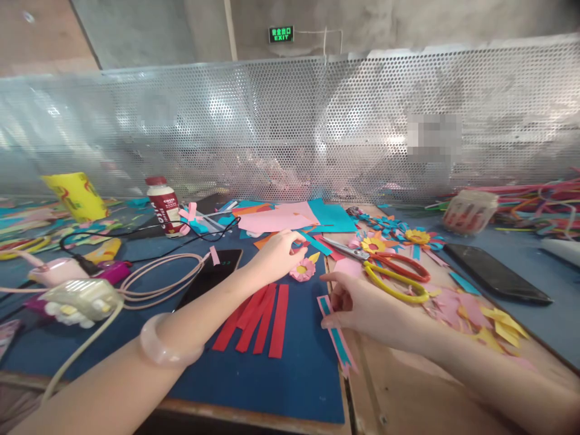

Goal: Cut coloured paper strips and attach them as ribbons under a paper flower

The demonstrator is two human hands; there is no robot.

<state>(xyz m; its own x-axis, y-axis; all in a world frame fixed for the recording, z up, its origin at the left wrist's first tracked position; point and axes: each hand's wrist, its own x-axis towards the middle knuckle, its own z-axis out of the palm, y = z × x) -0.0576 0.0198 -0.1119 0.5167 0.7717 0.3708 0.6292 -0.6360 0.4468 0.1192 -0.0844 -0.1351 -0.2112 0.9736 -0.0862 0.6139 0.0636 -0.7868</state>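
Note:
My left hand hangs over the blue mat just behind a pink paper flower with a yellow centre and a yellow leaf. Its fingers are loosely curled with a gap between them, close to a blue paper strip. To the right, my right hand has index finger and thumb spread apart. Its thumb tip is at a pink and blue layered paper ribbon with a notched end; whether they touch I cannot tell. Several red paper strips lie between my forearms.
Scissors with orange and yellow handles lie beyond my right hand, among paper scraps and flowers. A dark phone is at right, another phone at left. Cables, a bottle and pink paper sheets sit farther back, before a perforated metal screen.

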